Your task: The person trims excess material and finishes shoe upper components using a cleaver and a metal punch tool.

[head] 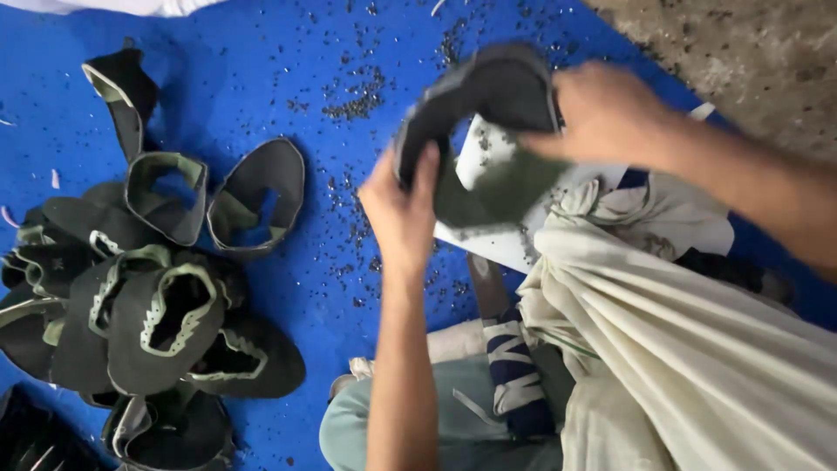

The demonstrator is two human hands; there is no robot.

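Upper centre of frame: left hand (pixel 403 202) and right hand (pixel 604 113) both clamped on one dark shoe upper (pixel 488 96), apparently (blurred) mid-handling above the white sheet (pixel 488 240); next needs a steady two-handed hold, pile of uppers (pixel 148 314) lying lower left.

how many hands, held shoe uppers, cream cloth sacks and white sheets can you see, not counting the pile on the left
hands: 2, left hand and right hand
dark shoe upper held: 1
cream cloth sack: 1
white sheet: 1
total: 5
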